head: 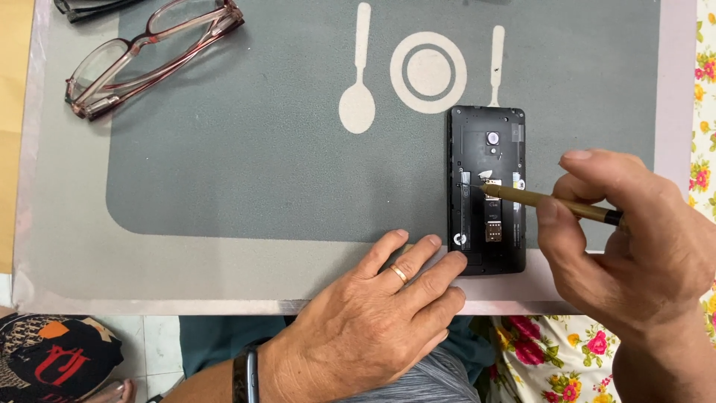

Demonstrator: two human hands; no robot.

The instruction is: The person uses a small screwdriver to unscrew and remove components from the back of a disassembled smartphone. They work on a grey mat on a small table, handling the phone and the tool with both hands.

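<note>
A black phone (487, 190) with its back cover off lies face down near the right edge of a grey placemat (224, 172), its inner frame, camera lens and card slots exposed. The left hand (373, 313), fingers spread flat and closing on nothing, presses on the placemat with 2 fingertips touching the phone's lower left corner. The right hand (634, 239) pinches a slim brass-coloured tool (548, 200) between thumb and forefinger, its fine tip resting on the slot area at the middle of the phone. The phone looks light, rigid and likely to slide, so steadying it by its edges seems wise; the small exposed parts appear fragile and better left untouched by fingers. A pair of reddish-framed glasses (149, 56) lies folded at the placemat's top left corner, well apart.
</note>
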